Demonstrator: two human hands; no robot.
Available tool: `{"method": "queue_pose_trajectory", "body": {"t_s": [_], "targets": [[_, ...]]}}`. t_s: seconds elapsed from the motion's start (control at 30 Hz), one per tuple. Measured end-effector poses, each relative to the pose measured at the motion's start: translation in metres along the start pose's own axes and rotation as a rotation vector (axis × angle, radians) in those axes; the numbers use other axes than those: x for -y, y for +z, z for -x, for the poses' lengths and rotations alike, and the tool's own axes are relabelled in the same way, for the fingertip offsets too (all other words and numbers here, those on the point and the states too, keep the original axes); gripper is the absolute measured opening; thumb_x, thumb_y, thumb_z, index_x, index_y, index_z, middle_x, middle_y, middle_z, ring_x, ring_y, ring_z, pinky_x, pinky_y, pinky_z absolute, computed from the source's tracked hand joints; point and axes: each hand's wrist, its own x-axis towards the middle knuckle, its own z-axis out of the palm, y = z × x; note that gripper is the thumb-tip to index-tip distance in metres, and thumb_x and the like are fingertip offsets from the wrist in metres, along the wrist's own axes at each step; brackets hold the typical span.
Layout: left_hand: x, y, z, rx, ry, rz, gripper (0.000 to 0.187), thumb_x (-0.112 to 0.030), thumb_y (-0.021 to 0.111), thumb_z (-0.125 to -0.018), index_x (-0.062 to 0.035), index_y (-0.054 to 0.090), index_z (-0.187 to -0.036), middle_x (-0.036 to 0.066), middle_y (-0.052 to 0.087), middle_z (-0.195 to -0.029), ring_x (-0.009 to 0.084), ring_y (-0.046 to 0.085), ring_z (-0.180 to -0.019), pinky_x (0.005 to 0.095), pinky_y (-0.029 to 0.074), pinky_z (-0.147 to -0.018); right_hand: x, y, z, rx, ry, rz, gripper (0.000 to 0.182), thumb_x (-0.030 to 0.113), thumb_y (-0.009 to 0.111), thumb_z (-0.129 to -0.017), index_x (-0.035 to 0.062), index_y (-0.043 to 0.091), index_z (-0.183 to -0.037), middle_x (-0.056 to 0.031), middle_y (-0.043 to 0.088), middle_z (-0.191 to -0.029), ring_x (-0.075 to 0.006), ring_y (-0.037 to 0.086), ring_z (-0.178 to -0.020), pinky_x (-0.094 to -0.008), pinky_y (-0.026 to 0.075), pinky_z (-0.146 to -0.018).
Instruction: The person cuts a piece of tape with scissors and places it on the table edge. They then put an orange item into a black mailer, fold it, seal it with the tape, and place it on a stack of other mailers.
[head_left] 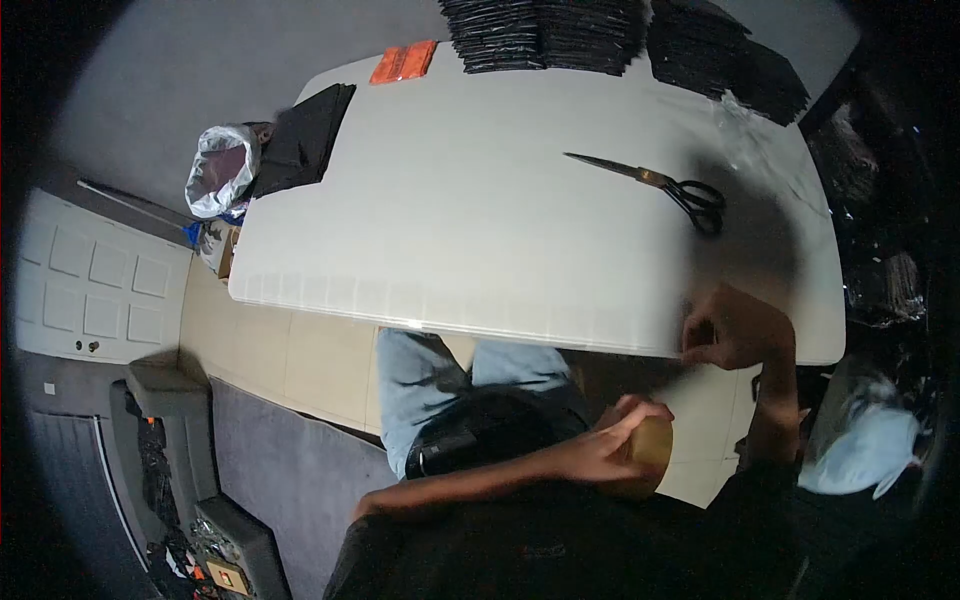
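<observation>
My left hand (612,445) is wrapped round a tan roll of tape (652,447), held over my lap below the table's front edge. My right hand (740,328) is raised near the table's front right edge with fingers curled in a pinch. Whatever it may hold is too small to make out. Beyond that hand, a pair of scissors (655,180) with black handles lies on the white table (450,200), its blades pointing left.
Stacks of black plastic packs (545,35) line the table's back edge, beside an orange pack (403,62). A black folded sheet (305,138) lies at the left corner, near a silver-lined bag (222,170). Clear plastic (755,140) lies at the right. A grey sofa (185,440) stands lower left.
</observation>
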Motion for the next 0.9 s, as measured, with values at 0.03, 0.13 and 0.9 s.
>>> {"method": "queue_pose_trajectory", "body": {"t_s": [0.03,0.13,0.9], "targets": [[-0.001,-0.003,-0.001,0.008,-0.022,0.036,0.077,-0.026,0.077,-0.091,-0.0056,0.032,-0.151,0.016,0.039,-0.14,0.0336,0.034,-0.141,0.0463,0.029,-0.119,0.006,-0.008,0.002,0.087,0.053,-0.088,0.015,0.018,0.082,-0.081,0.0038,0.078,-0.084,-0.0104,0.074,-0.072,-0.0192,0.07,-0.063,-0.0359,0.055,-0.063],[-0.002,-0.011,-0.005,0.002,-0.079,0.088,0.077,-0.035,0.076,-0.092,-0.0083,0.034,-0.151,0.016,0.038,-0.144,0.0351,0.033,-0.142,0.0503,0.029,-0.119,-0.002,-0.011,-0.013,0.211,0.14,-0.144,0.016,0.02,0.082,-0.081,0.0048,0.078,-0.085,-0.01,0.075,-0.074,-0.0187,0.071,-0.064,-0.0358,0.055,-0.063],[-0.024,-0.056,-0.024,0.152,-0.431,0.245,0.095,-0.038,0.08,-0.09,-0.0067,0.022,-0.159,0.021,0.022,-0.157,0.0417,0.027,-0.151,0.0561,0.04,-0.119,-0.023,0.025,0.012,-0.565,0.048,-0.705,0.039,0.041,0.068,-0.1,0.0047,0.075,-0.113,-0.0102,0.074,-0.086,-0.0173,0.069,-0.078,-0.0346,0.056,-0.077]]}}
